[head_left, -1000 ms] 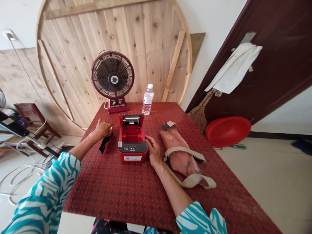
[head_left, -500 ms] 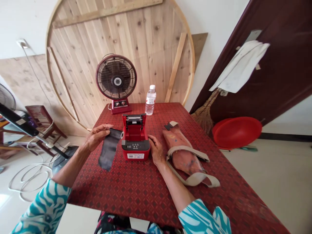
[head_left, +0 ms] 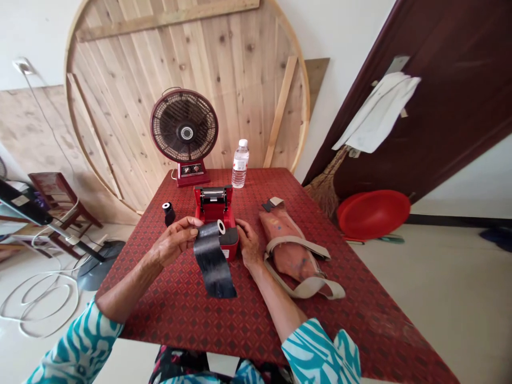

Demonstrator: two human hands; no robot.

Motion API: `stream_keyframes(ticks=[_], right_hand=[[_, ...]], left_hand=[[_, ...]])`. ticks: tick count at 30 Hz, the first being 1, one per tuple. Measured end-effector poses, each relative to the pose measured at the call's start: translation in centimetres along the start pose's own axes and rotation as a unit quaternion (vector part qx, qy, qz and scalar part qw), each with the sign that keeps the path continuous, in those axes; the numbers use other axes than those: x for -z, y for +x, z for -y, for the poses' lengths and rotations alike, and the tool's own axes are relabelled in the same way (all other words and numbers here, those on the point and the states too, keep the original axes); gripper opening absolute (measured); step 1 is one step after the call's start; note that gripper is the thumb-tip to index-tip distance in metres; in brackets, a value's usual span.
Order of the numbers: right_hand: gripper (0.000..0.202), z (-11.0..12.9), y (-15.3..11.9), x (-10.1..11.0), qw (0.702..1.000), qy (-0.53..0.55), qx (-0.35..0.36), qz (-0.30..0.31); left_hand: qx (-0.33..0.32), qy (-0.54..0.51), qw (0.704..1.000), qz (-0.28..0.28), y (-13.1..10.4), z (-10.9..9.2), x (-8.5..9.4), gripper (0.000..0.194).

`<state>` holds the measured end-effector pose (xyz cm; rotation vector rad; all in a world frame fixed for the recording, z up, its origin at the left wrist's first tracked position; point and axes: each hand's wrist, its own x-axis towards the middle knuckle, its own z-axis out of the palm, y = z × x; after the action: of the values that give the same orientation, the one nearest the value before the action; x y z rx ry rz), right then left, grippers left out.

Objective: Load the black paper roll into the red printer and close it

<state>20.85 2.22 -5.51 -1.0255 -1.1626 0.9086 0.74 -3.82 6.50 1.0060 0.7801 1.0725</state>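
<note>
My left hand (head_left: 178,241) pinches the left end of a black ribbon roll (head_left: 211,261), whose loose tail hangs down in front of a red and black printer (head_left: 233,246). The roll's white core faces right, over the printer's front part. The printer's lid stands raised at the back. My right hand (head_left: 248,244) rests against the printer's right side, fingers curved along it. A second small black roll (head_left: 168,213) with a white core is on the table, beyond my left hand.
On the red patterned table (head_left: 180,314) are a fan (head_left: 186,133) and a water bottle (head_left: 240,166) at the back. A reddish pouch with a pale strap (head_left: 290,240) lies right of my right hand. A red basin (head_left: 372,213) is on the floor.
My left hand has moved right with the black ribbon roll, which now hangs across the printer's front. The second small roll has come into sight. My right hand stays at the printer's side.
</note>
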Motion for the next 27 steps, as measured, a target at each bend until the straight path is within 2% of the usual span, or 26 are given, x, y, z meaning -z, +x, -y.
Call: stream_keyframes(ticks=[3,5,8,11,14,19,25,27], right_hand=[[0.028,1.9,-0.4,0.3,0.997,-0.038,0.052,-0.05],[0.026,3.7,-1.0,0.6,0.992,-0.053,0.103,-0.043],[0.029,6.2,-2.1,0.8,0.98,-0.057,0.188,0.013],[0.028,7.4,-2.8,0.6,0.965,-0.064,0.234,0.103],[0.027,7.2,-3.0,0.4,0.964,-0.053,0.218,0.139],[0.027,6.8,-3.4,0.2,0.978,-0.021,0.167,0.122],[0.031,8.6,-3.7,0.1,0.975,-0.007,0.198,0.105],[0.03,9.2,-3.6,0.3,0.971,-0.041,0.213,0.1]], left_hand=[[0.017,-0.016,0.999,-0.031,-0.3,0.7,-1.0,0.037],[0.017,-0.021,0.999,-0.035,-0.5,1.4,-1.6,0.042],[0.005,-0.036,0.999,-0.007,-0.6,2.3,-2.6,0.046],[-0.016,-0.038,0.999,0.01,-0.4,2.8,-3.7,0.046],[-0.027,-0.029,0.999,-0.005,-0.1,2.9,-4.4,0.045],[-0.048,0.018,0.998,-0.043,0.3,2.8,-4.9,0.04],[-0.092,0.139,0.986,-0.017,0.4,2.1,-4.6,0.038],[-0.126,0.2,0.971,-0.046,0.2,1.0,-4.1,0.039]])
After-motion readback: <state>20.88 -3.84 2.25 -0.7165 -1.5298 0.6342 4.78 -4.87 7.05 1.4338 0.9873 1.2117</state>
